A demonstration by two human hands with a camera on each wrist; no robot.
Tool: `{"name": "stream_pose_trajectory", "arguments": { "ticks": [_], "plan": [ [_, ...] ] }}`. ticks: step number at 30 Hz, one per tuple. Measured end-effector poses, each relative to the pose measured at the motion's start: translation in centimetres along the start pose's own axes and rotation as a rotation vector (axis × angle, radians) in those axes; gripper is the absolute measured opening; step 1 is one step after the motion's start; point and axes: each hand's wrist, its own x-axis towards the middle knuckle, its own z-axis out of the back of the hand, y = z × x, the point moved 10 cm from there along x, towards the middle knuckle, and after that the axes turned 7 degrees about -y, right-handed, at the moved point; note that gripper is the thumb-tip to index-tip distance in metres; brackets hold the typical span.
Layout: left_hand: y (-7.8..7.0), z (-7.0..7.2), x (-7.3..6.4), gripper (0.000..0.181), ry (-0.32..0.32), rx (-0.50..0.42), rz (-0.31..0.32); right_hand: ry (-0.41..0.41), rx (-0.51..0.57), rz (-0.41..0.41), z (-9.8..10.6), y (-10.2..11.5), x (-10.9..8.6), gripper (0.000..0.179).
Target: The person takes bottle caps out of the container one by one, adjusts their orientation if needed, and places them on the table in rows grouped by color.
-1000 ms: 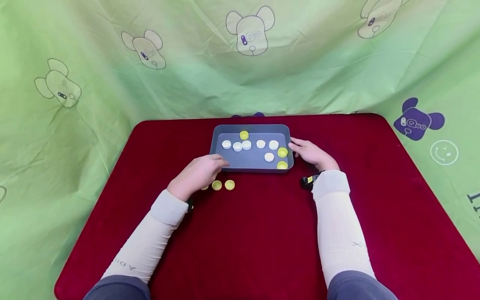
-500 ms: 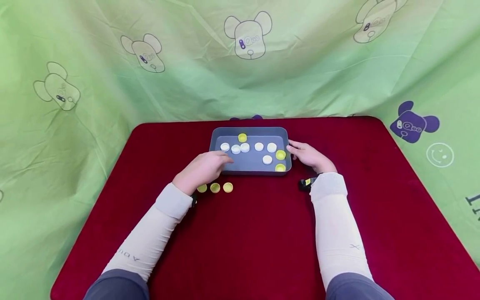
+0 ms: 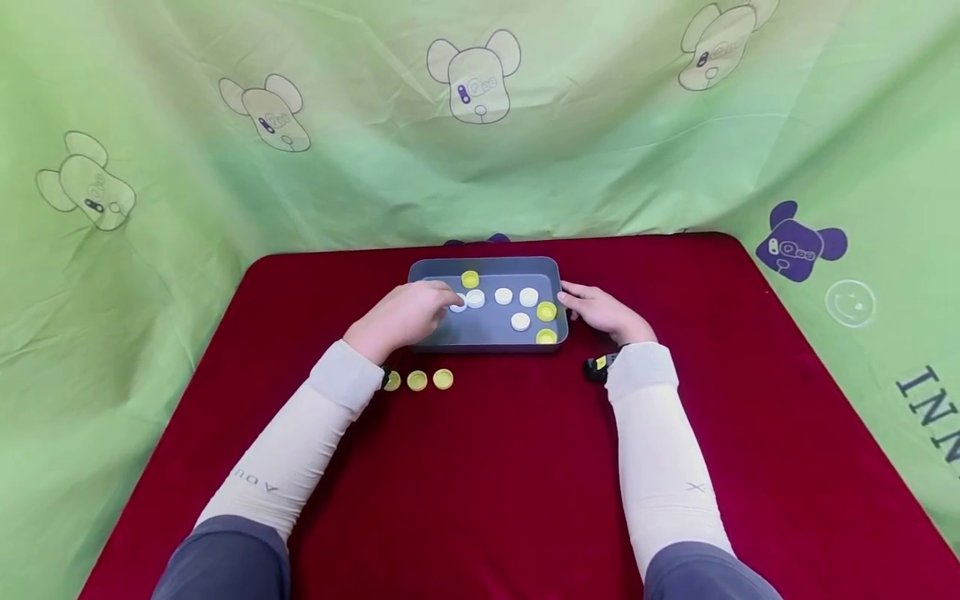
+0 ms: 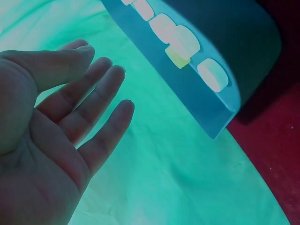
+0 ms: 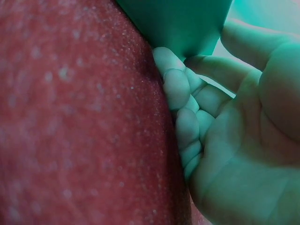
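A grey rectangular tray (image 3: 487,345) holds several white bottle caps (image 3: 503,296) and three yellow bottle caps (image 3: 547,311). My left hand (image 3: 405,318) reaches over its left side, fingertips right at a white cap (image 3: 458,304); the hand hides the leftmost part of the tray. In the left wrist view, the fingers of the left hand (image 4: 56,122) are loosely spread and hold nothing. My right hand (image 3: 598,312) grips the tray's right side. The right wrist view has the thumb of the right hand (image 5: 234,108) against the tray corner (image 5: 185,26), other fingers curled low by the cloth.
Three more yellow caps (image 3: 417,381) lie in a row on the red tabletop (image 3: 487,467) in front of the tray. A green printed curtain (image 3: 375,183) hangs around the back and sides of the table. A black device (image 3: 597,367) sits at the right wrist.
My left hand has moved from the tray's front left edge farther in over the tray, to the white caps. My right hand stays at the tray's right side. The head view shifts slightly.
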Motion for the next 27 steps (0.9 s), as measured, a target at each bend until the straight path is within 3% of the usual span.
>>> {"name": "stream_pose_trajectory", "arguments": {
  "ticks": [11, 17, 27],
  "plan": [
    [1.5, 0.0, 1.5, 0.034, 0.05, -0.021, 0.04, -0.006, -0.011, -0.007, 0.0, -0.8, 0.4, 0.061],
    [2.7, -1.0, 2.0, 0.036, 0.093, -0.033, 0.06, -0.003, -0.023, -0.02, 0.0, -1.3, 0.5, 0.062],
    [3.1, -1.3, 3.0, 0.036, 0.054, -0.055, 0.021, -0.015, 0.017, -0.009, 0.0, -0.6, 0.6, 0.059]
  ]
}}
